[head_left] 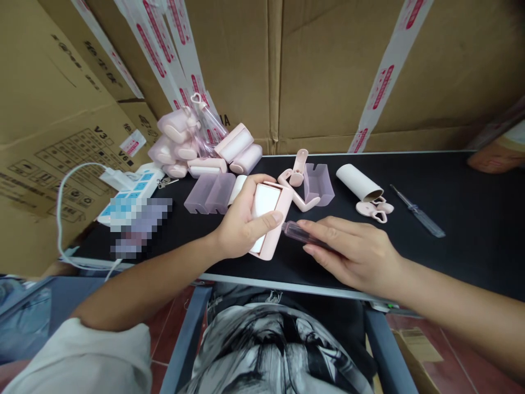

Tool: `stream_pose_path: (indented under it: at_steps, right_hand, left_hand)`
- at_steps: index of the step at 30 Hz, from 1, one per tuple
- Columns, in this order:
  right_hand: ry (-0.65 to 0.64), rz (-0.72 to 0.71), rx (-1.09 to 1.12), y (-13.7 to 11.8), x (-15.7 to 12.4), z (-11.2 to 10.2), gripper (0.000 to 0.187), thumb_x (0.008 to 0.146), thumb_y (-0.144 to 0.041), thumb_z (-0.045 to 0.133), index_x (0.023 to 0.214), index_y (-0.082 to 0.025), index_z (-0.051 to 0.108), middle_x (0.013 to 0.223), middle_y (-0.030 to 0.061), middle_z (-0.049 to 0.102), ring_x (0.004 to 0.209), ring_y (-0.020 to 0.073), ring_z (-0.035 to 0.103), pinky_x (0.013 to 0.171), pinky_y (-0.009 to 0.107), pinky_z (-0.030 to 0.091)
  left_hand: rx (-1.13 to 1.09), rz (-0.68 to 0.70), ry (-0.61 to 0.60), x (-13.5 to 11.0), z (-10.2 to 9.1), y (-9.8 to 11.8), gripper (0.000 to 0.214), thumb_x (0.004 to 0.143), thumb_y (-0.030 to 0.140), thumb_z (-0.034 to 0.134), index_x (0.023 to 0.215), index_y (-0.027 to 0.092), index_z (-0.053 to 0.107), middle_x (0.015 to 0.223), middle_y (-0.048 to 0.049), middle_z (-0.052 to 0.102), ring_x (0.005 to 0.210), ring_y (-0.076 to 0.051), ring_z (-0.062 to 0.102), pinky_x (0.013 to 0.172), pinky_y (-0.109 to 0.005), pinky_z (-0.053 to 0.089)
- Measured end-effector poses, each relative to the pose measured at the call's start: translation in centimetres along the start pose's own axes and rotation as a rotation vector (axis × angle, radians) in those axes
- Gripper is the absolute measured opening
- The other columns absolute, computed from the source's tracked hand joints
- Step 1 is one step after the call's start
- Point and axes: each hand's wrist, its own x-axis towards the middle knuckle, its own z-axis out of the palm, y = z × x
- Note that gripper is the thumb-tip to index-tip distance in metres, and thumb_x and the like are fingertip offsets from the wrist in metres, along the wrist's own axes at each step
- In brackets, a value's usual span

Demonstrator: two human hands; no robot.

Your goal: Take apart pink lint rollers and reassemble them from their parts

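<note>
My left hand [238, 232] grips a pale pink lint roller [276, 235], thumb across its white sheet roll. In my right hand [356, 249] is a clear, purplish handle [299, 231], its tip meeting the side of the pink frame; whether it is joined there I cannot tell. Just beyond the roller lie pink plastic arms [305, 205] and a translucent purple cover [319, 183]. Two more purple covers [211, 192] stand left of my left hand, near a white roll [238, 189] partly hidden by it.
Several pink rollers [176, 145] are heaped at the back left, by a power strip [141, 189] with a white cable. To the right lie a cardboard tube [356, 181], pink clip-like parts [373, 209] and a screwdriver [418, 210]. Cardboard boxes [328, 76] wall the table's back.
</note>
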Motion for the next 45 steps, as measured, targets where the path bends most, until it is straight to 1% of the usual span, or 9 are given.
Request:
stream_pose_path:
  at_steps: [8,13,20,23,26,33,38,42,45]
  right_hand:
    - [0.004,-0.022,0.016,0.4,-0.2,0.3,0.036,0.104,-0.016,0.064,0.140,-0.014,0.068,0.090,0.0072,0.079,0.074,0.0170,0.076,0.063,0.025,0.061]
    - [0.002,-0.025,-0.010,0.3,0.4,0.1,0.037,0.105,-0.019,0.063,0.142,-0.018,0.067,0.091,0.0059,0.080,0.074,0.0162,0.076,0.063,0.025,0.061]
    - [0.021,0.063,-0.025,-0.3,1.9,-3.4,0.039,0.103,-0.021,0.068,0.142,-0.023,0.070,0.097,0.0076,0.083,0.075,0.0204,0.079,0.062,0.029,0.062]
    - [0.029,0.114,0.087,-0.5,1.7,-4.0,0.036,0.103,-0.023,0.070,0.139,-0.024,0.072,0.098,0.0066,0.085,0.068,0.0190,0.077,0.056,0.029,0.059]
    - [0.032,0.174,0.226,-1.1,1.5,-3.7,0.030,0.104,-0.029,0.069,0.134,-0.025,0.072,0.098,0.0045,0.086,0.057,0.0149,0.071,0.049,0.027,0.054]
    - [-0.091,0.351,0.526,-2.0,1.8,-2.8,0.017,0.109,-0.034,0.063,0.115,-0.022,0.074,0.076,-0.0008,0.076,0.054,0.0122,0.064,0.044,0.024,0.044]
    - [-0.207,0.548,0.722,-1.9,2.2,-3.0,0.037,0.112,-0.048,0.056,0.099,-0.020,0.076,0.076,0.0020,0.076,0.052,0.0110,0.057,0.045,0.024,0.043]
    - [-0.275,0.672,0.746,-1.9,2.9,-3.4,0.055,0.110,-0.060,0.053,0.081,-0.019,0.074,0.060,-0.0007,0.059,0.051,0.0105,0.049,0.046,0.023,0.040]
    - [-0.325,0.773,0.796,-1.9,3.0,-3.4,0.060,0.107,-0.068,0.053,0.080,-0.018,0.072,0.053,-0.0035,0.047,0.048,0.0100,0.043,0.044,0.023,0.034]
  left_hand:
    - [0.025,0.020,0.001,-0.2,0.4,-0.2,0.064,0.087,0.050,0.084,0.134,0.024,0.050,0.108,-0.0027,0.059,0.084,-0.017,0.053,0.074,-0.031,0.043]
    - [0.008,0.018,0.010,0.2,0.5,0.1,0.063,0.085,0.050,0.086,0.130,0.023,0.052,0.105,-0.0023,0.059,0.085,-0.017,0.056,0.074,-0.030,0.048]
    - [-0.332,0.030,0.103,2.2,-2.2,1.9,0.062,0.082,0.039,0.088,0.130,0.028,0.050,0.094,0.0021,0.067,0.070,-0.015,0.069,0.061,-0.029,0.058]
    - [-0.479,0.006,0.049,2.3,-2.8,2.3,0.062,0.080,0.042,0.086,0.130,0.026,0.052,0.087,0.0009,0.068,0.062,-0.017,0.068,0.053,-0.031,0.059]
    - [-0.534,-0.003,-0.034,1.8,-2.3,2.2,0.065,0.077,0.042,0.087,0.130,0.028,0.051,0.093,-0.0011,0.068,0.061,-0.017,0.067,0.051,-0.032,0.059]
    - [-0.358,0.077,-0.026,0.5,-0.9,1.3,0.074,0.077,0.045,0.089,0.137,0.030,0.049,0.097,-0.0018,0.066,0.068,-0.018,0.069,0.061,-0.032,0.058]
    - [-0.288,0.090,-0.028,0.0,-0.6,1.1,0.068,0.080,0.036,0.088,0.138,0.028,0.052,0.105,-0.0051,0.068,0.095,-0.026,0.074,0.075,-0.035,0.062]
    - [-0.300,0.166,-0.048,0.3,-0.2,0.7,0.065,0.080,0.032,0.088,0.135,0.027,0.054,0.120,-0.0063,0.069,0.104,-0.026,0.075,0.091,-0.042,0.063]
    - [-0.310,0.211,-0.089,0.6,0.0,0.5,0.062,0.084,0.031,0.086,0.136,0.027,0.053,0.119,-0.0048,0.070,0.109,-0.026,0.075,0.103,-0.047,0.060]
